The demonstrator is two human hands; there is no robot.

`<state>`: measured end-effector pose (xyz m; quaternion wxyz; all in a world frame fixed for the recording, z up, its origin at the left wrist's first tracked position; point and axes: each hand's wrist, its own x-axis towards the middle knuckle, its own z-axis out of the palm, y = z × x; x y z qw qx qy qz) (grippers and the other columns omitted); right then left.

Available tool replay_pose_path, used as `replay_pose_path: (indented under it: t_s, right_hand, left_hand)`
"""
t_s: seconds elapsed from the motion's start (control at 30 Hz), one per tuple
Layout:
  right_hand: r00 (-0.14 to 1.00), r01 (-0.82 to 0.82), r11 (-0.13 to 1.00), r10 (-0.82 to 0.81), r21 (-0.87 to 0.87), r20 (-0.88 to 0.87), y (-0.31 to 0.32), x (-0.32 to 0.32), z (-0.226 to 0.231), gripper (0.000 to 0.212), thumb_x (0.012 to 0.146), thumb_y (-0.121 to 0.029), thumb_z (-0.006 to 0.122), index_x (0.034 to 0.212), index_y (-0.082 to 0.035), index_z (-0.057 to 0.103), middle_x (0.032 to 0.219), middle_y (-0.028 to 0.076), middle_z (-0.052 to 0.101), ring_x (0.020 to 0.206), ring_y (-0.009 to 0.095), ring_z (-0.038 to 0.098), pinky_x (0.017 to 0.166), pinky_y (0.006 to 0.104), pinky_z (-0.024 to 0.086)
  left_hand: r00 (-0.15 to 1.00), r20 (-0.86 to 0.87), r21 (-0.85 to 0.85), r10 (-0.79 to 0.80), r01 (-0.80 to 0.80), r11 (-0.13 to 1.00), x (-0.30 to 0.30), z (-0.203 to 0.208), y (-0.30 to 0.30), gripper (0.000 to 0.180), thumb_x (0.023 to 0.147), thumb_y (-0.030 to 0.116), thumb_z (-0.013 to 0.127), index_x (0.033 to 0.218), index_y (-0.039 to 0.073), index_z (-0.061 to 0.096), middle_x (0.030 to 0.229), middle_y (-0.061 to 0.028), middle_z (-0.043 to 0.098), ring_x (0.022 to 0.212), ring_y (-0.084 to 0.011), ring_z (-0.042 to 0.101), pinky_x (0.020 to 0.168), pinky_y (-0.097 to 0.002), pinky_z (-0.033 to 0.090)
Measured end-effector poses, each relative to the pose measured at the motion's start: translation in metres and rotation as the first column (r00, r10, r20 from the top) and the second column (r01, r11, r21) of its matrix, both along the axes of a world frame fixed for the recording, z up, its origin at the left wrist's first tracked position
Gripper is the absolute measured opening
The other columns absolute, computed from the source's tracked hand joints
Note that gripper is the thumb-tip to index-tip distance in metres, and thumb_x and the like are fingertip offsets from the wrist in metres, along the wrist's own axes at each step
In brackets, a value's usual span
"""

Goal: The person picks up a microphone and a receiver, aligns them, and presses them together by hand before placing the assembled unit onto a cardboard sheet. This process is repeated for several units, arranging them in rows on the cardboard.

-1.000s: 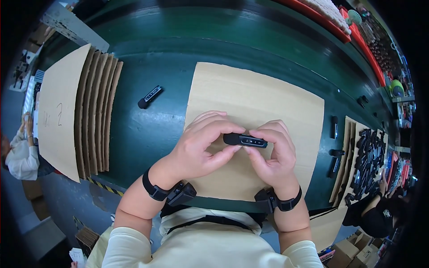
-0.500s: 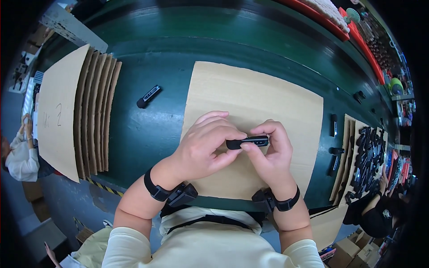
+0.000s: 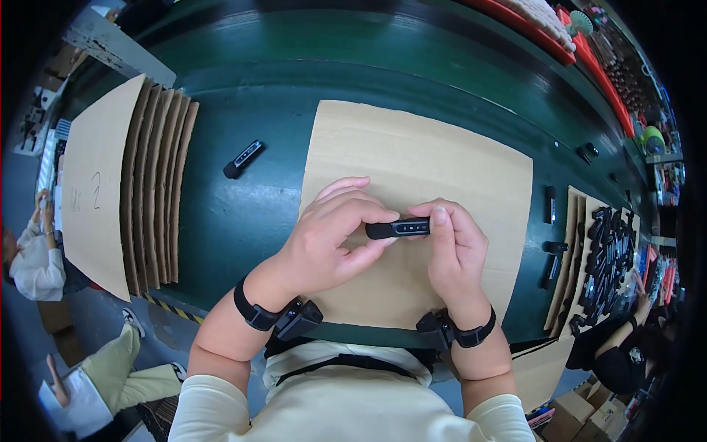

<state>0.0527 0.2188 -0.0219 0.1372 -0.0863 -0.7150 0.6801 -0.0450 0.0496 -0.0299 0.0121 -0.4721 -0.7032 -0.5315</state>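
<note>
Between both hands is a small black clip-on microphone (image 3: 401, 227) with a rounded, foam-like left end and a glossy face turned up. My left hand (image 3: 331, 234) pinches the rounded end between thumb and forefinger. At the other end, my right hand (image 3: 454, 247) grips it with the thumb on top and the fingers behind. Both hands are above a flat cardboard sheet (image 3: 420, 147). A similar black microphone (image 3: 243, 160) lies on the green table, left of the sheet.
Upright cardboard sheets (image 3: 99, 184) stand at the left. Cardboard at the right carries many black microphones (image 3: 604, 258), with several loose ones (image 3: 551, 205) beside it. A red tray edge (image 3: 515, 26) runs along the far right. Other people (image 3: 622, 361) are nearby at both sides.
The microphone has shifted slightly left and turned so its glossy face shows more. My right thumb has moved up onto its right end. At lower left, a person has stepped further into view.
</note>
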Motion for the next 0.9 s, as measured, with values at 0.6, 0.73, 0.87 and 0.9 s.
replay_pose_path:
  t_s: [0.6, 0.73, 0.87, 0.9]
  right_hand:
    - [0.955, 0.011, 0.871, 0.136, 0.492, -0.264, 0.003, -0.011, 0.001, 0.028, 0.080, 0.008, 0.069, 0.106, 0.001, 0.062, 0.101, 0.013, 0.066, 0.092, 0.018, 0.062, 0.081, 0.0294, 0.050]
    - [0.972, 0.080, 0.837, 0.055, 0.542, -0.227, 0.001, -0.015, 0.009, 0.026, 0.080, 0.007, 0.069, 0.105, 0.001, 0.063, 0.099, 0.013, 0.068, 0.087, 0.019, 0.064, 0.077, 0.0299, 0.052]
    - [0.979, 0.061, 0.779, 0.074, 0.624, -0.188, -0.003, -0.037, 0.020, 0.024, 0.081, 0.006, 0.068, 0.105, 0.001, 0.063, 0.099, 0.013, 0.069, 0.083, 0.020, 0.066, 0.075, 0.0297, 0.053]
    - [0.978, 0.058, 0.775, 0.082, 0.629, -0.191, -0.005, -0.046, 0.021, 0.024, 0.081, 0.006, 0.068, 0.105, 0.001, 0.063, 0.099, 0.013, 0.069, 0.083, 0.020, 0.066, 0.075, 0.0297, 0.053]
  left_hand:
    - [0.987, -0.114, -0.244, 0.117, -0.142, 0.959, 0.001, 0.012, -0.002, 0.029, 0.070, 0.013, 0.078, 0.095, 0.005, 0.065, 0.100, -0.0075, 0.062, 0.101, -0.0274, 0.058, 0.093, -0.0421, 0.044]
    - [0.953, -0.231, -0.426, 0.195, -0.279, 0.860, 0.003, 0.016, -0.011, 0.030, 0.070, 0.018, 0.078, 0.094, 0.004, 0.066, 0.101, -0.0093, 0.061, 0.101, -0.0278, 0.057, 0.089, -0.0405, 0.044]
    - [0.969, -0.203, -0.595, 0.144, -0.239, 0.768, 0.003, 0.018, -0.020, 0.033, 0.072, 0.019, 0.077, 0.099, 0.004, 0.066, 0.110, -0.0122, 0.060, 0.104, -0.0287, 0.056, 0.091, -0.0410, 0.044]
    - [0.971, -0.199, -0.611, 0.134, -0.230, 0.758, 0.004, 0.018, -0.022, 0.033, 0.072, 0.020, 0.077, 0.099, 0.004, 0.066, 0.111, -0.0124, 0.060, 0.103, -0.0287, 0.056, 0.091, -0.0404, 0.044]
